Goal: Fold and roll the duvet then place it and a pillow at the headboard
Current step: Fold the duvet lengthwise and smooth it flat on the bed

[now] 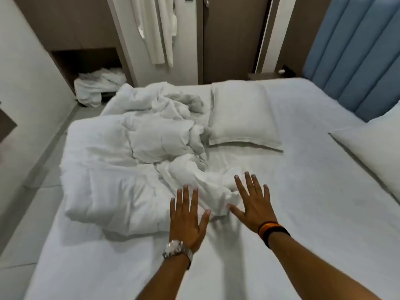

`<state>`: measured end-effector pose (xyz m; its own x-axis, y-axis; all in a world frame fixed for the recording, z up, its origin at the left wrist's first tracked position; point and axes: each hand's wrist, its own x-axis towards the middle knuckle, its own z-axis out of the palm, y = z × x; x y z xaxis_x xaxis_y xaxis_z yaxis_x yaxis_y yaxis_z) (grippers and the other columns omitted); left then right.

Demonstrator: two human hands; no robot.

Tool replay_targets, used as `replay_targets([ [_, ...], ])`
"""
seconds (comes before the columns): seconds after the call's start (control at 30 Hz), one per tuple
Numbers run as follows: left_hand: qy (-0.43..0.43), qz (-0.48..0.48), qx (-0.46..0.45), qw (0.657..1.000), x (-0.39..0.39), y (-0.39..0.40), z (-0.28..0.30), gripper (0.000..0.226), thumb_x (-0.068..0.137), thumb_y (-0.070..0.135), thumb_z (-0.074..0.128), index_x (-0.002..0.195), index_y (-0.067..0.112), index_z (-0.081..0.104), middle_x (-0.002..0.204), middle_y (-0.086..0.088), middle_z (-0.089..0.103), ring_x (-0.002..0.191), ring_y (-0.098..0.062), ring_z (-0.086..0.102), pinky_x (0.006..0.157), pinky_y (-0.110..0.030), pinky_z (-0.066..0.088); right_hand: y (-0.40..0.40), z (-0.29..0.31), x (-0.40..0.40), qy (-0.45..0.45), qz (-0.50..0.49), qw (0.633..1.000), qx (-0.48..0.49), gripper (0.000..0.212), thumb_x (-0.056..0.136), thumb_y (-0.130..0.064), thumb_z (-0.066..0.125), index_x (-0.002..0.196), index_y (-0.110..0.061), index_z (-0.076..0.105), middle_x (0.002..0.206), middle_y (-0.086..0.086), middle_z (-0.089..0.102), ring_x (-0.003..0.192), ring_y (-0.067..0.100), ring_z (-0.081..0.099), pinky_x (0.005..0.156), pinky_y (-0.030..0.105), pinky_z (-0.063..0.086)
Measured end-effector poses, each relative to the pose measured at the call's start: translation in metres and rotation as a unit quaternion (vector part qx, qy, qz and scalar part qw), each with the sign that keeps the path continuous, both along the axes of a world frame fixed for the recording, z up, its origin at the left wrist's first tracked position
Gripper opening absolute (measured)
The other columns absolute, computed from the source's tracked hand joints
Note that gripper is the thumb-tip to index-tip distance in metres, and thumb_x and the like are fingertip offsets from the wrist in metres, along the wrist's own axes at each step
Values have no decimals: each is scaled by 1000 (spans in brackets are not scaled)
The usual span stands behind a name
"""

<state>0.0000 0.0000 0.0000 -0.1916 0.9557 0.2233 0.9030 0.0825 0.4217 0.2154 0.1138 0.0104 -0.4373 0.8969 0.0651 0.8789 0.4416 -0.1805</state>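
A crumpled white duvet (134,161) lies heaped across the left half of the bed (303,191). One white pillow (242,115) rests flat in the middle of the bed, just right of the heap. A second pillow (376,152) leans near the blue padded headboard (355,57) at the right edge. My left hand (187,215) hovers with fingers spread over the duvet's near edge. My right hand (252,204) is spread too, just right of the duvet's bunched corner. Neither hand holds anything.
A pile of white linen (97,87) sits on the floor beyond the bed's far left corner, under a brown cabinet niche. White towels (160,35) hang ahead beside a brown door (233,37). A wall runs along the left past a strip of floor.
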Motion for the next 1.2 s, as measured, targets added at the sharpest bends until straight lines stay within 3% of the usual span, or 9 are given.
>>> replay_targets([
  [0.3, -4, 45, -33, 998, 19, 69, -95, 76, 102, 62, 29, 166, 30, 6, 174, -3, -8, 161, -24, -3, 127, -55, 10, 131, -121, -10, 5, 153, 987, -51, 137, 65, -102, 44, 162, -30, -20, 174, 2, -10, 160, 21, -11, 127, 51, -5],
  [0.4, 4, 26, -29, 999, 15, 87, -104, 75, 102, 66, 22, 166, 30, 6, 174, -4, -8, 161, -26, -4, 127, -54, 7, 143, -145, -25, 25, 195, 979, -55, 123, 79, -89, 48, 165, -22, -8, 165, 8, 37, 154, 26, 27, 128, 54, 1],
  [0.47, 13, 26, -24, 999, 12, 96, -108, 75, 102, 67, 19, 166, 30, 7, 175, -4, -8, 161, -26, -4, 127, -52, 5, 138, -151, -35, 47, 202, 977, -49, 105, 90, -74, 47, 166, -18, 0, 132, 5, 67, 130, 24, 56, 128, 50, 6],
  [0.6, 7, 23, -27, 999, 13, 97, -105, 74, 102, 68, 15, 166, 32, 5, 174, -1, -10, 160, -24, -5, 127, -51, 3, 108, -145, -30, 99, 158, 979, -79, 84, 98, -51, 52, 165, -18, 15, 110, 6, 74, 109, 26, 67, 126, 36, 18],
  [0.73, -34, 8, -37, 999, 25, 73, -91, 73, 102, 68, 10, 166, 35, 1, 174, 3, -11, 160, -20, -4, 127, -52, 3, 38, -114, -12, 194, 108, 969, -110, 72, 95, -45, 50, 159, -15, 37, 112, 10, 76, 95, 34, 72, 89, 40, 55],
  [0.83, -51, -5, -54, 997, 42, 42, -70, 71, 102, 68, 6, 165, 37, 1, 175, 5, -6, 160, -18, -3, 128, -49, 1, -28, -90, -4, 231, 33, 962, -143, 71, 93, -62, 43, 148, -19, 50, 103, 6, 77, 85, 30, 73, 74, 39, 57],
  [0.97, -94, -27, -104, 990, 63, -16, -36, 79, 96, 75, 0, 165, 38, 12, 174, 5, 12, 159, -19, 10, 128, -47, 7, -113, -62, 4, 317, -66, 916, -238, 54, 94, -50, 62, 139, -21, 57, 111, 4, 76, 97, 28, 71, 85, 43, 57],
  [1.13, -119, -93, -166, 975, 79, -113, -1, 81, 94, 71, 9, 162, 34, 29, 169, 1, 29, 155, -17, 27, 126, -43, 19, -233, -32, 24, 456, -155, 812, -328, 35, 92, -31, 72, 118, -50, 59, 111, -29, 63, 97, -4, 63, 80, 11, 47],
  [1.2, -122, -119, -171, 970, 89, -153, 8, 74, 98, 66, 16, 159, 31, 38, 166, -1, 36, 153, -17, 34, 126, -36, 22, -279, -26, 37, 509, -178, 754, -375, 35, 92, -21, 72, 109, -48, 60, 110, -23, 68, 96, -3, 65, 77, 13, 49],
])
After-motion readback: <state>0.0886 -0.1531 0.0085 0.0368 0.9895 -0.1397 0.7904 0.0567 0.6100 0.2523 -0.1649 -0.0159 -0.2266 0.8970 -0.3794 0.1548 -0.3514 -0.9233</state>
